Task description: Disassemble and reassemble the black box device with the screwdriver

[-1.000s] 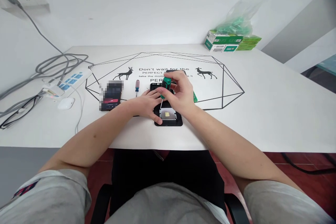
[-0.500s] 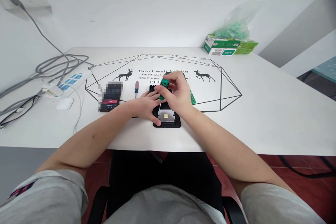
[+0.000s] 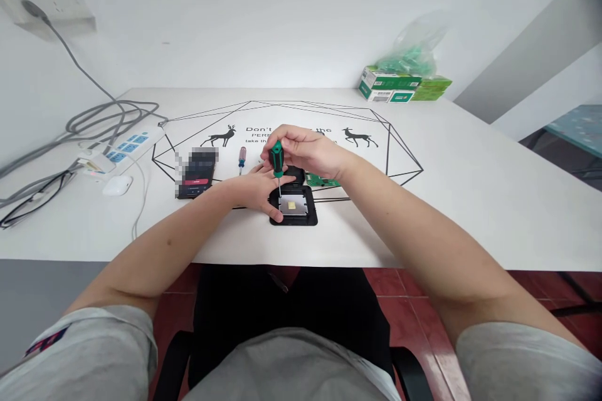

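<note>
One black case (image 3: 308,220), lower centre of the frame, bearing one silver plate (image 3: 301,207); one left hand (image 3: 258,193), the nearer to the case, fingers spread wide, thumb at its left edge. One green screwdriver (image 3: 277,161), pinched in the fingers of the right hand (image 3: 308,150), long axis near upright, plate below those fingers, tip at its upper-left corner, contact too small to tell. Beyond: one circuit board (image 3: 322,180), right of centre; one phone (image 3: 197,172) and one blue-collared screwdriver (image 3: 242,158), left of centre; stacked boxes (image 3: 390,83), upper right, count unclear.
</note>
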Motion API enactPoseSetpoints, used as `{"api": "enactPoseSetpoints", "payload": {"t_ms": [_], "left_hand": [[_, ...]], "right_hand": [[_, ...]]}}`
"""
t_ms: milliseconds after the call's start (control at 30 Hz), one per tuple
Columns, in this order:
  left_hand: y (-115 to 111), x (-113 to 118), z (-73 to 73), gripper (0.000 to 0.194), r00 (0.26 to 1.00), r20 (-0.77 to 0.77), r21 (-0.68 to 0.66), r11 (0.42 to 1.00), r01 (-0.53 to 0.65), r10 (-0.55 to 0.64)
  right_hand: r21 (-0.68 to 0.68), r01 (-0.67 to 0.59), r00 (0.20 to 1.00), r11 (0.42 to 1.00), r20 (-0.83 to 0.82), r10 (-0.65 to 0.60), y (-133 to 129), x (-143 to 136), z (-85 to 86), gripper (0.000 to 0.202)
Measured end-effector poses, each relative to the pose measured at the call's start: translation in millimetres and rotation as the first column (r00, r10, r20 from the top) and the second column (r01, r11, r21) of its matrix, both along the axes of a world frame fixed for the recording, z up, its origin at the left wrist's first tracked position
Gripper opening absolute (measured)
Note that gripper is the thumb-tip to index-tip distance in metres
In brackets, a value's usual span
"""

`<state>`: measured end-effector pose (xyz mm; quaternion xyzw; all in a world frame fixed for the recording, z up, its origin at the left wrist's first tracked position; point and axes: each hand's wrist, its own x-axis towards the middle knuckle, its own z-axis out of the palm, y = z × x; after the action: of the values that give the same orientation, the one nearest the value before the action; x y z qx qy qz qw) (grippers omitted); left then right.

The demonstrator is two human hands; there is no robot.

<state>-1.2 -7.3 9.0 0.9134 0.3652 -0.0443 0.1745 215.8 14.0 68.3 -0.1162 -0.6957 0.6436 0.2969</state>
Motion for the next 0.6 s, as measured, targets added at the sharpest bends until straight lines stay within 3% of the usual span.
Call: {"api": "enactPoseSetpoints", "payload": {"t_ms": [167, 267, 367, 467, 600], "left_hand": [[0.8, 1.9, 2.3, 0.131, 1.0, -0.027, 0.001, 1.0, -0.011, 0.011], [2.6, 1.2, -0.4, 0.129, 1.0, -0.021, 0.013, 1.0, -0.015, 0.015], [4.1, -0.4, -5.8, 0.111, 0.997, 0.073, 0.044, 0.999, -0.019, 0.015], [3.3, -1.2, -11.3, 0.088, 0.974, 0.226, 0.116, 0.992, -0.04, 0.013], [0.4, -0.1, -20.2, 0.075, 0.929, 0.368, 0.264, 0.962, -0.073, -0.031]], "right_hand": [[0.194, 0.166, 0.986, 0.967, -0.051, -0.159, 10.5, 10.1, -9.4, 0.034], [0.239, 0.349, 0.934, 0.906, -0.174, -0.313, 5.6, 11.7, -23.7, 0.026], [0.289, 0.464, 0.88, 0.837, -0.257, -0.4, -4.0, 9.0, -33.7, 0.014], [0.32, 0.582, 0.804, 0.748, -0.364, -0.471, -9.9, 5.7, -37.0, 0.026], [0.313, 0.76, 0.649, 0.57, -0.413, -0.639, -7.6, 2.3, -40.0, 0.035]]}}
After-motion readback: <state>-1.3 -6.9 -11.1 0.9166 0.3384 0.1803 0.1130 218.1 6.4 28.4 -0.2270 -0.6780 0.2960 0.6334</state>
